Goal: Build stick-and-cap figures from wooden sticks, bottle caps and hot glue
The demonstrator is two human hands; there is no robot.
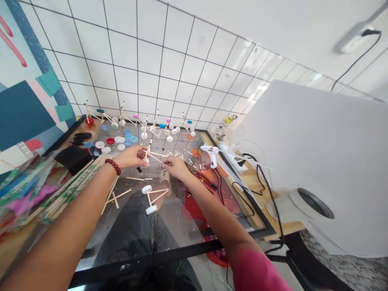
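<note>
Head view: left hand (133, 157), w/ red bead bracelet (112, 166) on its wrist, has fingers closed round the upright, wheeled end of a stick frame (158, 154), palm only part seen. Right hand (176, 166) is nearly shut, thumb & fingertips pinching the frame's right end, where thin sticks run btwn the hands. The held frame is above the glass tabletop (178, 226), approx. mid-table. Nearer, a 2nd frame (159, 190) lies on the glass w/ 2 white wheels at its left end, sticks meeting at a point on the right. Left of it, loose sticks (117, 198), some crossed. Far left, bottle caps (110, 141) in red, white & blue, plus black scissors-like item (82, 136). Along the far edge, a row of stick models (157, 124) w/ caps & pink, blue, green discs. Right of the hands, orange bits (196, 153), white glue gun (210, 154), then a power strip (239, 163) w/ black cord (269, 188). Near left, plastic packs of sticks (74, 186). Far side, white wall w/ black grid (157, 56).
</note>
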